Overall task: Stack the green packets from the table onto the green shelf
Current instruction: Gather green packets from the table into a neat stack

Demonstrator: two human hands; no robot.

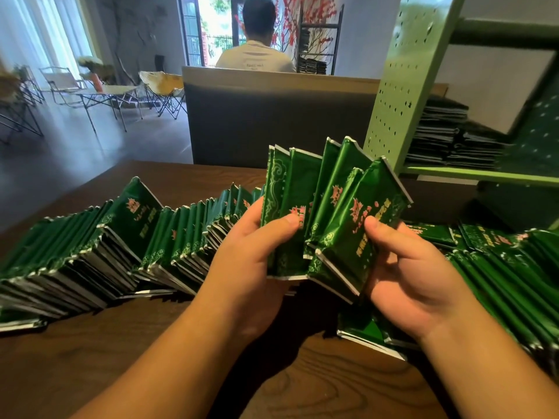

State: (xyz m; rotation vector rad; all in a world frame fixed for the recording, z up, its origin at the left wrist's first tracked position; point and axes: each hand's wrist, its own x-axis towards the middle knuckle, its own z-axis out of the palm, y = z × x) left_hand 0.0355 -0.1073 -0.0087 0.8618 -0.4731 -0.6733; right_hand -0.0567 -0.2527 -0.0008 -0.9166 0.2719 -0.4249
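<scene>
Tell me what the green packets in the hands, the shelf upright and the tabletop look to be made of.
Glossy green printed packets: likely foil or metallised plastic film; they shine, crease, and show silvery crimped edges.
Light green perforated shelf upright: looks like painted sheet metal; flat, thin, with regular punched holes and a matte finish.
Dark brown table: wood or wood-look laminate; grain pattern shows, which one can't be told.

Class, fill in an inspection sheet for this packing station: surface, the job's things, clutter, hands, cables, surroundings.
Surface: brown wooden table.
Job's things: fanned bunch of green packets held up; long row of packets leaning on the table; green shelf at right with packet stacks.
Clutter: nothing seen.
Hands: left hand and right hand both grip the bunch.
Cables: nothing seen.
Surroundings: seated person beyond a partition; folding chairs.
</scene>
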